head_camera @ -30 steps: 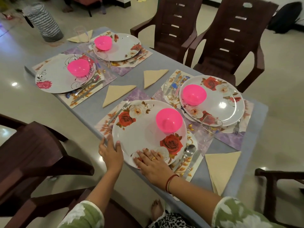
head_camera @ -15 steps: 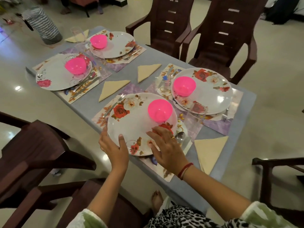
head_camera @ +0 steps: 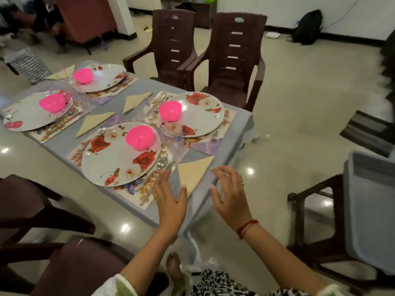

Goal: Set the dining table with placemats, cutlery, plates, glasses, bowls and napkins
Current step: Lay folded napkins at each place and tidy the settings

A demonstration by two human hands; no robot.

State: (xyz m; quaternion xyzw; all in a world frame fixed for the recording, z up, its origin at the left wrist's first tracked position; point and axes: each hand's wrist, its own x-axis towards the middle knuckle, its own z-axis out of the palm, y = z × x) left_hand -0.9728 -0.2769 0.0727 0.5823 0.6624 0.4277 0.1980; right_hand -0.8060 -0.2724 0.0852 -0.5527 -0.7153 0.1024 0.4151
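Note:
The grey table (head_camera: 237, 133) carries several place settings, each a floral plate with a pink bowl on a patterned placemat. The nearest plate (head_camera: 111, 159) holds a pink bowl (head_camera: 140, 138), with a spoon (head_camera: 161, 163) and knife at its right. A folded beige napkin (head_camera: 195, 170) lies at the near right corner. My left hand (head_camera: 168, 199) hovers with spread fingers just left of that napkin. My right hand (head_camera: 230, 195) hovers open past the table's corner, right of the napkin. Neither hand holds anything.
Two brown plastic chairs (head_camera: 230, 67) stand at the far side, and more chairs (head_camera: 27, 208) stand at my near left. A grey tray (head_camera: 369, 212) rests on a chair at the right. Two more napkins (head_camera: 96, 122) lie mid-table. A patterned basket (head_camera: 27, 65) stands far left.
Both hands have let go of the nearest plate and moved right to either side of the corner napkin. The view has swung right and up.

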